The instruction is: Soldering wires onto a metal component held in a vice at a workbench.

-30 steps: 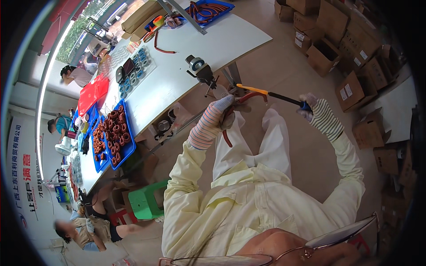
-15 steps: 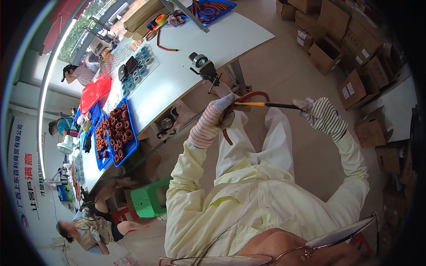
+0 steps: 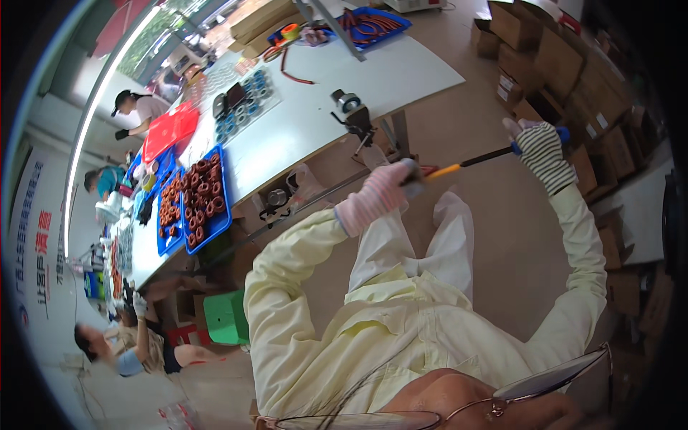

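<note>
My left hand [image 3: 378,198], in a pink-and-white striped glove, is closed around a red-brown strip [image 3: 428,170]. Only a short bit of the strip shows beside the fingers. To the right, my right hand [image 3: 543,154], in a dark-striped glove, grips a long rod-shaped tool. A blue handle end [image 3: 563,135] shows past that hand. The tool's black shaft [image 3: 489,157] runs left to an orange-yellow section [image 3: 448,170] that meets the strip at my left hand. Whether the tool's end lies inside or against the strip cannot be seen.
A white table [image 3: 308,115] carries a clamp-like device [image 3: 351,115] at its near edge. Blue trays [image 3: 228,201] hold several red-brown rings. Another blue tray [image 3: 398,27] holds strips. Cardboard boxes [image 3: 552,54] line the right. A green stool [image 3: 226,317] and co-workers are left.
My right hand has moved up and away, and the tool's blue handle now shows. My left hand has turned, covering most of the strip. The whole view has shifted slightly.
</note>
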`<move>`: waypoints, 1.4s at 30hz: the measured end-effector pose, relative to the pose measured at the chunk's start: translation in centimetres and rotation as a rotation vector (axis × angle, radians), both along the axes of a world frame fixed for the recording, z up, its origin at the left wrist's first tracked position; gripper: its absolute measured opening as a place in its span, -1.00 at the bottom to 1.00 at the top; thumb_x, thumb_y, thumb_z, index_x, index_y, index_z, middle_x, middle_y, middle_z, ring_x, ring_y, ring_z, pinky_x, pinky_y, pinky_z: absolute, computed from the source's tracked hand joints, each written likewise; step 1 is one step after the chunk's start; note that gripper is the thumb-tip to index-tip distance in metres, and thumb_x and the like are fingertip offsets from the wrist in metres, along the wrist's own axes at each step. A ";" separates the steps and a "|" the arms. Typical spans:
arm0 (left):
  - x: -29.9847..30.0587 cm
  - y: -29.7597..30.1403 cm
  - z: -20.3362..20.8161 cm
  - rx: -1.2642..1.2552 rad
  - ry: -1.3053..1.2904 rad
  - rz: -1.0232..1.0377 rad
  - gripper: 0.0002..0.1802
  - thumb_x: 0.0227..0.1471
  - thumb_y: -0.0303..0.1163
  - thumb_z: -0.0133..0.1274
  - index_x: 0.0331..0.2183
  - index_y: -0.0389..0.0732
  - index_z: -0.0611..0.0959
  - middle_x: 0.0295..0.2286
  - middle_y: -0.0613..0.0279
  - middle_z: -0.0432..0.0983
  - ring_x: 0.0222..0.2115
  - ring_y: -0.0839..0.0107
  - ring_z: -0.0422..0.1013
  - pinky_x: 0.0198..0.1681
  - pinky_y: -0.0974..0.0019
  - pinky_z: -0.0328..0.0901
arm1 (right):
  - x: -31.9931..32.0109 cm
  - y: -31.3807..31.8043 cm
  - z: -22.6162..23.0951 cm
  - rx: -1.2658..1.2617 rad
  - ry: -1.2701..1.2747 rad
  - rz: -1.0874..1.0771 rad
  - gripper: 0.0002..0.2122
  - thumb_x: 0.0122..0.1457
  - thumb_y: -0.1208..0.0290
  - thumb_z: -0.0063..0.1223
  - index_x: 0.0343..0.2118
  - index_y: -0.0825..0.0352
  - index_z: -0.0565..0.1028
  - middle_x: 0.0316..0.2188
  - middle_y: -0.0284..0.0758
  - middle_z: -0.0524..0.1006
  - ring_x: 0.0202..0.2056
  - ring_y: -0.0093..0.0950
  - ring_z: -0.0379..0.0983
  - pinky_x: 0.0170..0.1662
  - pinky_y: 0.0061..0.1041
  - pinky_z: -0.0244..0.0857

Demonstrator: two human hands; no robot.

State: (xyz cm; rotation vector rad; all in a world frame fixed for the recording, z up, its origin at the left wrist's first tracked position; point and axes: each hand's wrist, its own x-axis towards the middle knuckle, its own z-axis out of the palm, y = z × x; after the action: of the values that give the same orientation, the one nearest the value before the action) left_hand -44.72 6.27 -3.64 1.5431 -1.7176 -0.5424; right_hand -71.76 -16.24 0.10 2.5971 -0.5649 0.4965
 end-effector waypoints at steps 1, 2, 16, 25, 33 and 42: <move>-1.0 -0.3 1.1 -0.083 -0.156 -0.083 -0.84 -0.11 -0.39 0.12 -0.42 -0.17 0.49 -0.63 0.28 0.41 -0.69 0.53 0.30 -0.64 0.40 0.22 | 0.6 -1.8 -0.2 -0.029 0.014 0.038 -0.62 -0.09 0.42 0.07 -0.13 0.19 0.38 -0.57 -0.29 0.42 -0.50 -0.33 0.41 -0.45 -0.33 0.28; -1.8 -0.6 2.9 0.074 -0.210 -0.079 -0.82 -0.12 -0.37 0.13 -0.43 -0.16 0.48 -0.64 0.28 0.40 -0.68 0.52 0.31 -0.62 0.40 0.23 | 1.3 -3.5 -0.1 -0.059 0.031 0.073 -0.63 -0.09 0.43 0.06 -0.13 0.19 0.38 -0.57 -0.29 0.42 -0.50 -0.32 0.41 -0.44 -0.33 0.28; -1.7 4.5 12.8 0.012 -0.120 -0.196 -0.82 -0.13 -0.43 0.07 -0.41 -0.25 0.47 -0.67 0.10 0.36 -0.65 0.21 0.30 -0.53 0.31 0.26 | 5.6 -8.2 -7.7 0.941 -0.600 0.444 -0.77 -0.05 0.54 0.04 -0.28 0.18 0.43 -0.75 -0.33 0.31 -0.73 -0.40 0.29 -0.65 -0.49 0.12; 4.7 11.9 19.0 0.378 0.161 0.158 -0.83 -0.16 -0.42 0.10 -0.53 -0.22 0.42 -0.66 0.36 0.35 -0.66 0.56 0.25 -0.58 0.37 0.23 | 7.1 3.0 -18.6 0.775 -0.338 0.302 -0.82 0.00 0.51 0.06 -0.28 0.24 0.50 -0.60 -0.31 0.50 -0.54 -0.46 0.45 -0.49 -0.50 0.29; 5.0 6.3 24.9 0.161 0.358 0.244 -0.70 -0.18 -0.30 0.16 -0.61 -0.16 0.35 -0.83 0.40 0.20 -0.92 0.66 0.04 -0.84 0.55 -0.08 | 14.2 15.8 -7.4 2.387 -0.528 1.000 -0.64 0.15 0.21 -0.06 -0.12 0.42 0.37 -0.56 -0.23 0.49 -0.72 -0.60 0.28 -0.63 -0.63 0.18; 15.6 13.6 20.6 -0.126 0.721 0.432 -0.81 -0.04 -0.31 0.05 -0.51 -0.16 0.39 -0.76 0.52 0.12 -0.85 0.77 -0.05 -0.83 0.60 -0.18 | 13.5 13.0 1.2 1.930 -0.109 0.712 -0.67 -0.01 0.37 0.16 -0.20 0.44 0.43 -0.58 -0.29 0.48 -0.65 -0.60 0.40 -0.60 -0.65 0.24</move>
State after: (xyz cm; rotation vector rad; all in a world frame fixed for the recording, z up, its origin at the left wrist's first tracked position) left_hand -29.11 19.91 16.98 1.3424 -0.8304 -0.6440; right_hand -58.23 -3.29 1.28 4.6953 0.1261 0.2331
